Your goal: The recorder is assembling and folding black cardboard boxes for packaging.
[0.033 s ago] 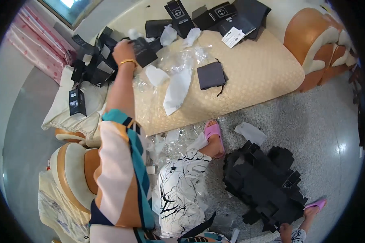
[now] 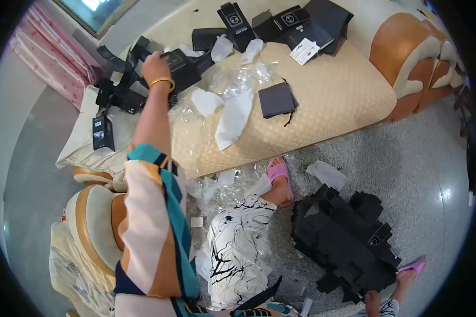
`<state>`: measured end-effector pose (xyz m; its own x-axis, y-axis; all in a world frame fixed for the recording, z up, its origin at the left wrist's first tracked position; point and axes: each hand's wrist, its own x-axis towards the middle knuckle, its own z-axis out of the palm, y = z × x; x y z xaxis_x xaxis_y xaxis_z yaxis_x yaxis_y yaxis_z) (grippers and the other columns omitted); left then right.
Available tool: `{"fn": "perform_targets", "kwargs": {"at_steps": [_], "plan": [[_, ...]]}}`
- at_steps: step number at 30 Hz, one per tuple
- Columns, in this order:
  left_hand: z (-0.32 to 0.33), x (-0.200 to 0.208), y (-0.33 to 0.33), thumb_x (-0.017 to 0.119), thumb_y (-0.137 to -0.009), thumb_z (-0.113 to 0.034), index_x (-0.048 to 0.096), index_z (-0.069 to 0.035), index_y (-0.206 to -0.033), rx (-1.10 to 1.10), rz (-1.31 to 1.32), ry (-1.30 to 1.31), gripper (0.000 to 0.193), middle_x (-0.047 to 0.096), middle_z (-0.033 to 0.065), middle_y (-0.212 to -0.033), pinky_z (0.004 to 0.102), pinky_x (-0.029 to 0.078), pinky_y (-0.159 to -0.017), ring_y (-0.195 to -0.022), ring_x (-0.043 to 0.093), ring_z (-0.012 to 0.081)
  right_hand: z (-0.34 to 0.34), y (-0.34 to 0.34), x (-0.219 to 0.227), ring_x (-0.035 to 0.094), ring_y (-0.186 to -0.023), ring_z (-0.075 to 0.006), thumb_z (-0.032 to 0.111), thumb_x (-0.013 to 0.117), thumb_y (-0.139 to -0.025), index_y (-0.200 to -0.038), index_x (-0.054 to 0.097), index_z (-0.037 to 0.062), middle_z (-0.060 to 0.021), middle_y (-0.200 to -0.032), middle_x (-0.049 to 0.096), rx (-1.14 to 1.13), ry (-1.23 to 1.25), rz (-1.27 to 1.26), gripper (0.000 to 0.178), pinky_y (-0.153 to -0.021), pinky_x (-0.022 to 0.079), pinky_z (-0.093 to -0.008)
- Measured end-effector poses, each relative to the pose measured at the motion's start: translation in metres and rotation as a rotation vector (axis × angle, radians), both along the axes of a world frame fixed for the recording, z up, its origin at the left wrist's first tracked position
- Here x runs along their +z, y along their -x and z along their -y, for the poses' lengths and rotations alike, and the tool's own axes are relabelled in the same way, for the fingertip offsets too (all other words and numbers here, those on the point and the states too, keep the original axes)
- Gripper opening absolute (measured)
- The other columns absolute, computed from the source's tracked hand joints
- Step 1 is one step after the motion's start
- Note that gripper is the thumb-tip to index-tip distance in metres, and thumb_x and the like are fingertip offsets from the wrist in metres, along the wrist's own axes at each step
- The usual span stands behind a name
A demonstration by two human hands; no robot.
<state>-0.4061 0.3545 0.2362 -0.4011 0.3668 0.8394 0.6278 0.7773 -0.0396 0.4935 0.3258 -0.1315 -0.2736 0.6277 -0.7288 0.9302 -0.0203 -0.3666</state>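
At the far left of the sofa, my left hand [image 2: 156, 67], with a gold bracelet at its wrist, is closed on the edge of a black cardboard box [image 2: 183, 71]. Its fingertips are partly hidden from above. Next to it lies a heap of black boxes [image 2: 129, 98], some of them opened out. My right hand [image 2: 373, 302] is low at the right, its fingers closed at the near edge of a large pile of black cardboard boxes [image 2: 344, 238] on the floor. What those fingers hold, if anything, is too small to make out.
On the cream sofa seat [image 2: 328, 105] lie a dark drawstring pouch [image 2: 276, 100], white wrapping sheets [image 2: 234, 120] and clear plastic. More black boxes [image 2: 235, 24] stand along the backrest. Plastic scraps [image 2: 217, 187] litter the floor by my pink slipper [image 2: 278, 173].
My left hand has shifted slightly left, and the black box has moved and turned a little with it. The right hand looks unmoved.
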Motion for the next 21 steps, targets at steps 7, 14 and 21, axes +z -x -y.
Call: {"fn": "perform_targets", "kwargs": {"at_steps": [7, 14, 21], "plan": [[0.155, 0.084, -0.045, 0.063, -0.074, -0.015, 0.062, -0.006, -0.085, -0.274, -0.085, -0.127, 0.014, 0.061, 0.0118, -0.078, 0.0324, 0.045, -0.066, -0.074, 0.06, 0.0267, 0.012, 0.003, -0.014, 0.057, -0.071, -0.0375, 0.014, 0.058, -0.07, -0.088, 0.058, -0.0016, -0.0199, -0.073, 0.059, 0.105, -0.371, -0.137, 0.024, -0.064, 0.045, -0.0428], [0.312, 0.112, -0.111, 0.057, -0.082, -0.003, 0.06, -0.001, -0.091, -0.673, 0.199, -0.306, 0.01, 0.062, 0.0013, -0.081, 0.02, 0.044, -0.066, -0.073, 0.055, 0.0069, -0.014, 0.073, 0.043, 0.057, -0.079, -0.0364, 0.009, 0.053, -0.076, -0.093, 0.057, -0.0012, -0.02, -0.085, 0.059, 0.189, -0.651, -0.44, 0.02, -0.069, 0.044, -0.04], [0.424, 0.136, -0.182, 0.05, -0.087, -0.004, 0.055, 0.002, -0.099, -0.933, 0.298, -0.346, 0.014, 0.058, 0.0095, -0.1, 0.0265, 0.045, -0.084, -0.094, 0.056, 0.0153, 0.023, 0.17, 0.161, 0.06, -0.081, -0.026, 0.011, 0.052, -0.081, -0.102, 0.055, 0.0006, -0.0154, -0.087, 0.061, 0.254, -0.665, -0.68, 0.024, -0.071, 0.046, -0.0328]]}}
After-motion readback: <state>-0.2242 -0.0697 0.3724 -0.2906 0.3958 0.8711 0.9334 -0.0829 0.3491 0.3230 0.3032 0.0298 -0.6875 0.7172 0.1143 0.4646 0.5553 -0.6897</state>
